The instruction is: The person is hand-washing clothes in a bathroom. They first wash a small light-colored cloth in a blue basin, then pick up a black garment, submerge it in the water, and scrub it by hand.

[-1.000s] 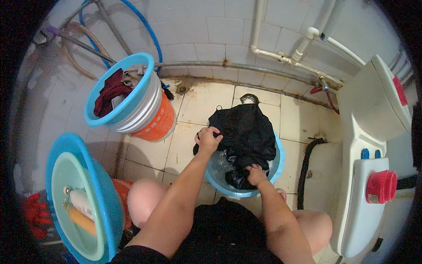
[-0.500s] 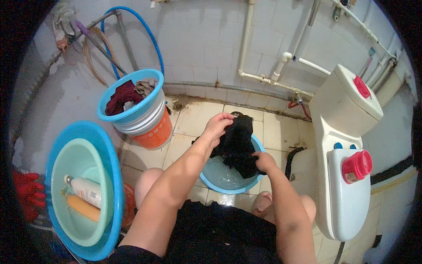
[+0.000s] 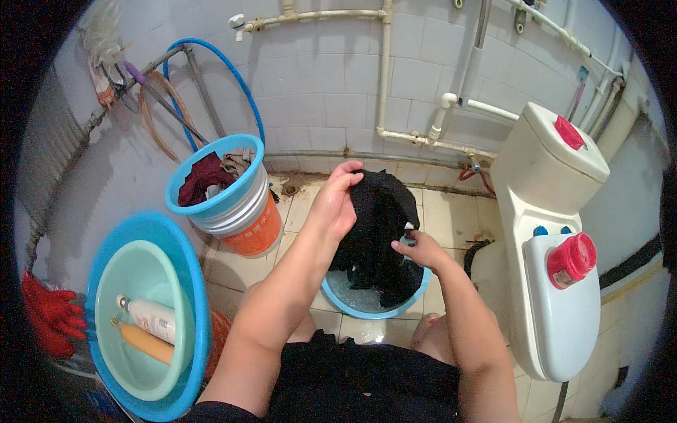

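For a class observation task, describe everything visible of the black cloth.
The black cloth looks like textured fabric, hanging in uneven folds. The left hand holds its upper left edge, the right hand its right side. It hides part of the light-blue basin below; whether it dips in is unclear.

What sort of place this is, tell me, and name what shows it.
Most likely a small bathroom: a toilet stands at the right, and white pipes run along the tiled wall.
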`<action>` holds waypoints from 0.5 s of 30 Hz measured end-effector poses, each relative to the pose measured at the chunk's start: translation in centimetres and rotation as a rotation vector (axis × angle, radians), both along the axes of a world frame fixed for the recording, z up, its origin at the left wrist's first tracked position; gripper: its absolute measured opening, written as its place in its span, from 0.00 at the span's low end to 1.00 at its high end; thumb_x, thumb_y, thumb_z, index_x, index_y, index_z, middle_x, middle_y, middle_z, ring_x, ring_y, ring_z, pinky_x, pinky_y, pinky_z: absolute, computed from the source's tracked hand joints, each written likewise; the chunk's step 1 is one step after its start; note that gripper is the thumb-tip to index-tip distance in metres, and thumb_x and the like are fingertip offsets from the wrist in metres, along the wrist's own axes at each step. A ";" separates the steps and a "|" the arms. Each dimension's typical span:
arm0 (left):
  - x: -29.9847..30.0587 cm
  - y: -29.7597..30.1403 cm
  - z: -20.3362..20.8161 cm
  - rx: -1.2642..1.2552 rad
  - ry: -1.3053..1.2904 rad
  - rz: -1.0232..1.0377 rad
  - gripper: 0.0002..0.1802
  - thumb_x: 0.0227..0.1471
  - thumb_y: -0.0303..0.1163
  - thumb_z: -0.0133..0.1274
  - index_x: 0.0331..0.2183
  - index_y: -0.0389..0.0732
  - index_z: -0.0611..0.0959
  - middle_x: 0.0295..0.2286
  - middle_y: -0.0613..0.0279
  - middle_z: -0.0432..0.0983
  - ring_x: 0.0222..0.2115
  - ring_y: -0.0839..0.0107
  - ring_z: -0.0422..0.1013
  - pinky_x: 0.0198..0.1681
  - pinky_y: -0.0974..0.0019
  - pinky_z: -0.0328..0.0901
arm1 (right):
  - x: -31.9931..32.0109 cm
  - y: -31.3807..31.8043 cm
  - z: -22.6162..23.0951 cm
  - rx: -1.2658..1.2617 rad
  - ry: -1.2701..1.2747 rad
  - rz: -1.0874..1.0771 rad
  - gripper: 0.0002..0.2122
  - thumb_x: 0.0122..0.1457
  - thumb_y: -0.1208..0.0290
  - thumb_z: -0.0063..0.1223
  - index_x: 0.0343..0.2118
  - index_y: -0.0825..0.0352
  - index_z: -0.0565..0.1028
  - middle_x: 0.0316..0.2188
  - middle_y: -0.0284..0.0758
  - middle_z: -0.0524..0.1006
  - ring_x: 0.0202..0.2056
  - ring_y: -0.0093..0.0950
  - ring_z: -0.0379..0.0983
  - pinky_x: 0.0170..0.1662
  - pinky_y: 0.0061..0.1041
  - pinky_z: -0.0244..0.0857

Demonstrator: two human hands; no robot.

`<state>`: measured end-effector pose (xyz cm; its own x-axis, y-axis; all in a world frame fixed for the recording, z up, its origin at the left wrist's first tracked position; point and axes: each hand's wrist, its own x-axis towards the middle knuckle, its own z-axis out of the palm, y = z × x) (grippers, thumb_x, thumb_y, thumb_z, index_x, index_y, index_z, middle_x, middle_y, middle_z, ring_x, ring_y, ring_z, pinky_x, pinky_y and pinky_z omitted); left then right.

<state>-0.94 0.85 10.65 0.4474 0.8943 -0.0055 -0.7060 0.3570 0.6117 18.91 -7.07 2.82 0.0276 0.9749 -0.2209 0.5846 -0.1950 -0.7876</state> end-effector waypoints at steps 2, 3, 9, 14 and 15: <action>-0.6 0.2 -1.4 -0.034 -0.017 0.073 0.13 0.49 0.23 0.44 0.40 0.43 0.69 0.35 0.54 0.69 0.38 0.58 0.68 0.45 0.55 0.65 | -0.3 0.5 -0.9 -0.083 -0.081 0.084 0.28 0.46 0.52 0.58 0.43 0.73 0.70 0.38 0.46 0.74 0.41 0.37 0.71 0.45 0.30 0.63; -0.5 0.0 -1.7 -0.050 -0.025 0.087 0.14 0.50 0.22 0.43 0.40 0.43 0.69 0.35 0.54 0.70 0.39 0.59 0.68 0.45 0.54 0.64 | -0.4 0.6 -1.5 -0.089 -0.050 0.113 0.29 0.46 0.51 0.58 0.42 0.73 0.70 0.36 0.45 0.74 0.39 0.36 0.72 0.44 0.30 0.64; 1.1 -0.7 -4.6 -0.107 -0.109 -0.017 0.25 0.45 0.19 0.40 0.49 0.40 0.65 0.40 0.54 0.67 0.42 0.64 0.64 0.51 0.58 0.56 | -5.6 1.0 -5.2 0.173 0.070 0.093 0.47 0.42 0.48 0.61 0.57 0.74 0.48 0.47 0.52 0.65 0.48 0.43 0.65 0.51 0.31 0.59; 1.5 -1.5 -3.9 -0.025 -0.134 -0.080 0.31 0.43 0.19 0.42 0.52 0.36 0.61 0.44 0.51 0.65 0.47 0.61 0.62 0.54 0.55 0.53 | -6.8 2.9 -5.7 0.096 0.092 -0.209 0.31 0.45 0.62 0.54 0.51 0.71 0.58 0.44 0.51 0.70 0.46 0.46 0.66 0.50 0.36 0.60; 1.1 -1.2 -3.8 -0.005 -0.143 -0.070 0.31 0.42 0.19 0.42 0.52 0.35 0.61 0.45 0.51 0.65 0.47 0.61 0.61 0.55 0.55 0.53 | -6.1 3.6 -6.3 0.025 0.015 -0.288 0.27 0.48 0.65 0.50 0.51 0.70 0.60 0.42 0.52 0.71 0.44 0.48 0.68 0.48 0.38 0.61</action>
